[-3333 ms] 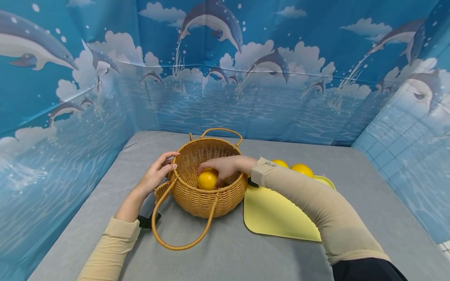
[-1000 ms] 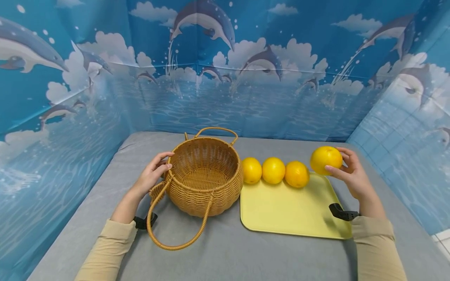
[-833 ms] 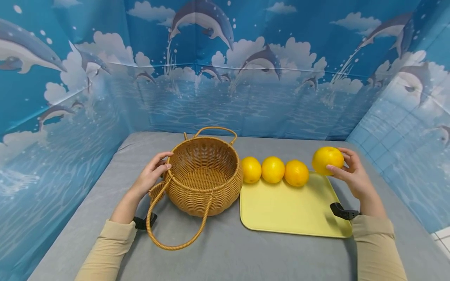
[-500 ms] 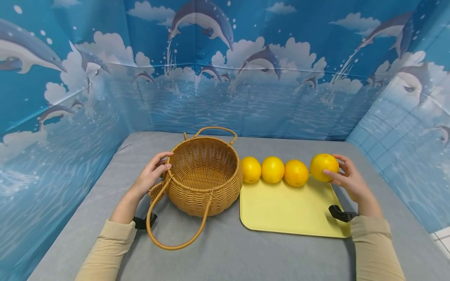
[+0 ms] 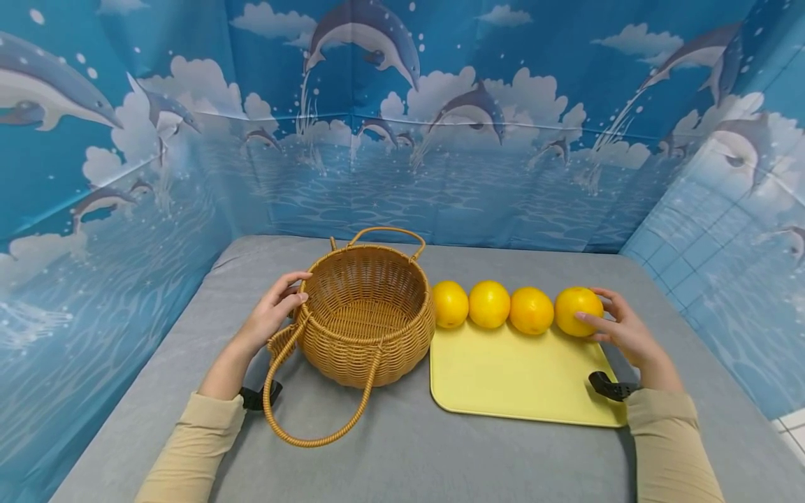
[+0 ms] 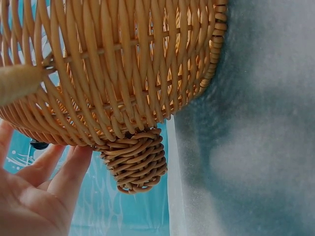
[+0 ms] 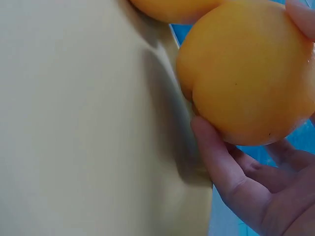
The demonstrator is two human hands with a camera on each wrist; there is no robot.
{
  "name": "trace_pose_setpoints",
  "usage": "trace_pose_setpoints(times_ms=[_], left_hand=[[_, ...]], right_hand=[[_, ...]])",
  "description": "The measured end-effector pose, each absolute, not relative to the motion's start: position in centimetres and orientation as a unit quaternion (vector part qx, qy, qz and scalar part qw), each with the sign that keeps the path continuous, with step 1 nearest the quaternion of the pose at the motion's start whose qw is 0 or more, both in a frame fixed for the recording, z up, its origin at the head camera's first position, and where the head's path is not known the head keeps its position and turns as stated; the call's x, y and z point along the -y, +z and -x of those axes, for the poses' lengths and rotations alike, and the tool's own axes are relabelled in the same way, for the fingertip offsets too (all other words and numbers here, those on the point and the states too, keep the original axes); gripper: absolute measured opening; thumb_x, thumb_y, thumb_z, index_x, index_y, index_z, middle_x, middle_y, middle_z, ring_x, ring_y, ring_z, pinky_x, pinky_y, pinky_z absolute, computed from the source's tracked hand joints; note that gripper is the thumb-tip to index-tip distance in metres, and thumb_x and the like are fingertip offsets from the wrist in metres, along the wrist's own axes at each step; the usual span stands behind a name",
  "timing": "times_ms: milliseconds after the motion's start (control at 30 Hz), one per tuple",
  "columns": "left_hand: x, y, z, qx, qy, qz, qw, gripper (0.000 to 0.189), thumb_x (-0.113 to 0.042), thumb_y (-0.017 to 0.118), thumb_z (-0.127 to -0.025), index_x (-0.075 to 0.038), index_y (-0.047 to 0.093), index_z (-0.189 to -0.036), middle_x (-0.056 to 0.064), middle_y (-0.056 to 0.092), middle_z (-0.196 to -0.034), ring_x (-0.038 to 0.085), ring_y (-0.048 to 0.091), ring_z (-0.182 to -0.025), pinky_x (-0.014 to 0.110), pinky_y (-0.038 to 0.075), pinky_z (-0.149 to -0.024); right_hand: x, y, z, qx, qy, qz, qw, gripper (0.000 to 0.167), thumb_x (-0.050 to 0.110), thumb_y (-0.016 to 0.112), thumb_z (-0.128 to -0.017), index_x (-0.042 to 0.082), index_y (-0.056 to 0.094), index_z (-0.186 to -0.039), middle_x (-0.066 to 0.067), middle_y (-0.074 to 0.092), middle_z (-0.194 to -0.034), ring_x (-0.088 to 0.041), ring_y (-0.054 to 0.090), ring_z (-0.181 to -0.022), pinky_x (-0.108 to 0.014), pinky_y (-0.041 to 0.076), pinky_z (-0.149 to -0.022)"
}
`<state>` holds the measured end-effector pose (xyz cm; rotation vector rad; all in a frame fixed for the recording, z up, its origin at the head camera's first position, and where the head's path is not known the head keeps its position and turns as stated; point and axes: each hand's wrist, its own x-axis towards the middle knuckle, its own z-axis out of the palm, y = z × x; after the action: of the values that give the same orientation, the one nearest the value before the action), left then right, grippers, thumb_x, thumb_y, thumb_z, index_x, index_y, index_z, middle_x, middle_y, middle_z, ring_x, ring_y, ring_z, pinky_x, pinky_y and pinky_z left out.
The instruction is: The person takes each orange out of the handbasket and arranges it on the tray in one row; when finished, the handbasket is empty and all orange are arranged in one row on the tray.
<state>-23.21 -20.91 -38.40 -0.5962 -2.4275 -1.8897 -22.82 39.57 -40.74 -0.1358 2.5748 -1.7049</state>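
My right hand (image 5: 625, 335) holds an orange (image 5: 575, 311) at the right end of a row of oranges (image 5: 489, 304) along the far edge of the yellow tray (image 5: 503, 384). Fingers and thumb lie around this fruit in the right wrist view, and it touches or nearly touches its neighbour. Whether its underside rests on the tray, I cannot tell. At the left, my left hand (image 5: 267, 318) touches the rim of a round wicker basket (image 5: 365, 356) with fairly straight fingers. Nothing lies in the basket's visible inside. In the left wrist view, fingertips meet the woven wall.
One long basket handle (image 5: 317, 442) hangs down toward me onto the grey cloth (image 5: 402, 461); another handle (image 5: 390, 229) stands up at the back. Blue dolphin-printed curtains (image 5: 390, 181) enclose the back and sides.
From inside the basket, my right hand has brought an orange across to the right and lowered it to the row's end. My left hand has stayed at the basket rim.
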Motion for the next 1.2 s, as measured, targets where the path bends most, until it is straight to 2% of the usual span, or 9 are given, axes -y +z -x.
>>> trace_pose_setpoints(times_ms=[267,400,533,633,800,1000,1200], left_hand=[[20.9,-38.4,23.3,0.777,-0.600,0.188,0.003,0.043,-0.020,0.046,-0.099,-0.006,0.038,-0.140,0.016,0.030,-0.145,0.036,0.034,-0.130,0.055,0.034,-0.095],[20.9,-38.5,23.3,0.777,-0.600,0.190,0.004,0.043,-0.020,0.046,-0.099,-0.006,0.038,-0.139,0.016,0.029,-0.146,0.037,0.033,-0.131,0.056,0.032,-0.097],[20.9,-38.5,23.3,0.775,-0.602,0.191,0.005,0.044,-0.019,0.046,-0.099,-0.005,0.038,-0.139,0.017,0.028,-0.147,0.038,0.032,-0.131,0.057,0.030,-0.098],[20.9,-38.5,23.2,0.775,-0.603,0.190,0.005,0.043,-0.019,0.046,-0.099,-0.005,0.038,-0.139,0.016,0.028,-0.146,0.038,0.032,-0.131,0.057,0.030,-0.099],[20.9,-38.5,23.3,0.776,-0.603,0.187,0.004,0.043,-0.019,0.046,-0.099,-0.006,0.039,-0.139,0.016,0.029,-0.146,0.036,0.033,-0.130,0.056,0.031,-0.098],[21.0,-38.4,23.3,0.781,-0.597,0.183,0.000,0.042,-0.020,0.046,-0.099,-0.008,0.039,-0.139,0.015,0.032,-0.144,0.035,0.036,-0.129,0.045,0.040,-0.091],[21.1,-38.4,23.3,0.782,-0.595,0.183,-0.005,0.042,-0.020,0.046,-0.100,-0.008,0.038,-0.140,0.014,0.032,-0.144,0.034,0.037,-0.129,0.035,0.042,-0.086]], right_hand=[[-39.6,-40.6,22.7,-0.847,-0.530,0.027,0.028,0.072,0.026,0.056,-0.095,0.011,0.011,-0.149,-0.035,0.012,-0.143,0.007,0.049,-0.088,-0.030,0.053,-0.075],[-39.6,-40.6,22.8,-0.858,-0.512,0.025,0.032,0.075,0.028,0.056,-0.095,0.007,0.009,-0.150,-0.036,0.013,-0.142,0.006,0.049,-0.088,-0.031,0.053,-0.075],[-39.7,-40.8,23.1,-0.867,-0.496,0.028,0.030,0.078,0.032,0.057,-0.094,0.003,0.009,-0.149,-0.037,0.015,-0.141,-0.008,0.050,-0.095,-0.034,0.054,-0.074],[-39.9,-41.4,23.4,-0.871,-0.491,0.017,0.027,0.079,0.037,0.059,-0.092,0.007,0.012,-0.149,-0.034,0.018,-0.141,-0.019,0.049,-0.101,-0.032,0.054,-0.074],[-40.4,-42.3,24.0,-0.874,-0.486,0.014,0.022,0.082,0.042,0.061,-0.090,0.010,0.014,-0.149,-0.032,0.021,-0.141,-0.028,0.049,-0.103,-0.032,0.054,-0.073],[-40.5,-42.7,24.4,-0.877,-0.479,0.014,0.016,0.086,0.045,0.062,-0.088,0.008,0.013,-0.149,-0.034,0.022,-0.139,-0.039,0.047,-0.106,-0.033,0.054,-0.071],[-40.7,-43.1,24.5,-0.879,-0.477,0.019,0.011,0.085,0.043,0.061,-0.089,0.007,0.012,-0.149,-0.034,0.022,-0.139,-0.037,0.047,-0.104,-0.034,0.054,-0.070]])
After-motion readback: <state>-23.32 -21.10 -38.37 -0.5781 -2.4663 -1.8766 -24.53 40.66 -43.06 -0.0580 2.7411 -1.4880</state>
